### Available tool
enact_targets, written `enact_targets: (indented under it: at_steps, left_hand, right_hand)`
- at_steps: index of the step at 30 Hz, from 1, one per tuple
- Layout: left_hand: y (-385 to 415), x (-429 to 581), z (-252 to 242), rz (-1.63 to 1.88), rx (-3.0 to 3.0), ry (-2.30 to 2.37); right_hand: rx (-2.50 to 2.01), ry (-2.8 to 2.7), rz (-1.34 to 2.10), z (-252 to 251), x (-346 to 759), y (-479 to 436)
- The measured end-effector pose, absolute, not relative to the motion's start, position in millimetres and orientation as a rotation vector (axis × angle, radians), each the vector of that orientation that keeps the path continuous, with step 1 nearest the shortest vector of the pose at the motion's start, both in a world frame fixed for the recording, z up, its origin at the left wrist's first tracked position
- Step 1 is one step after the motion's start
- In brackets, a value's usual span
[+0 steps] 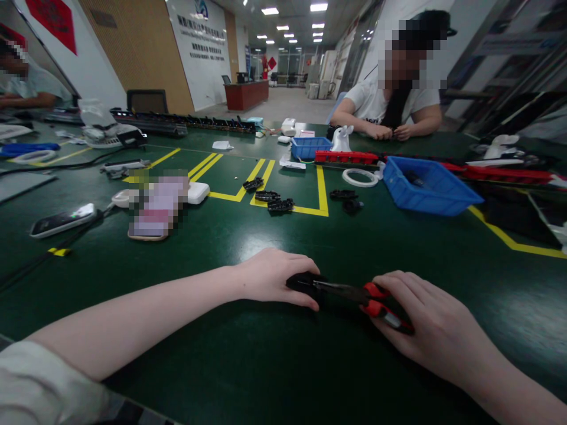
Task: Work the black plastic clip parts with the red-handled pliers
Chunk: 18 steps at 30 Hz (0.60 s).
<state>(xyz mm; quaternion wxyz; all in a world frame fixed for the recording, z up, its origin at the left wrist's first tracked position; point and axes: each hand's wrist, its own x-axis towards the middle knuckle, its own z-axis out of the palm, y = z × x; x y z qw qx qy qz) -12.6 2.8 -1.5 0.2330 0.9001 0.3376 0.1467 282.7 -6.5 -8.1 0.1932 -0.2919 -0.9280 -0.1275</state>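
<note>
My left hand [274, 276] rests on the green table [248, 366] with its fingers closed around a small black part [305, 281]. My right hand [425, 319] grips the red handles of a pair of pliers [354, 293]. The pliers' dark jaws point left and meet the black part at my left fingertips. Both hands sit close together near the table's front edge. How the jaws bite the part is hidden by my fingers.
Several loose black parts [273, 199] lie by the yellow floor-tape lines [310, 209] mid-table. A blue bin [425, 188] stands at right, a smaller blue bin [310, 147] farther back. A phone [62, 220] lies at left. A person [394, 106] sits across the table; another sits far left.
</note>
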Motion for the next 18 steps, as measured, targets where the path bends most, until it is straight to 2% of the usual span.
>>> enact_targets:
  at_steps: [12,18]
  left_hand:
    - [4.0,-14.1,-0.9,0.406,2.408,0.905]
    - [4.7,-13.7,-1.5,0.395,2.445,0.865]
  right_hand:
    - [-0.992,-2.578,0.116,-10.0,278.1,-8.0]
    - [-0.992,-2.578,0.121,-7.6,277.3,-8.6]
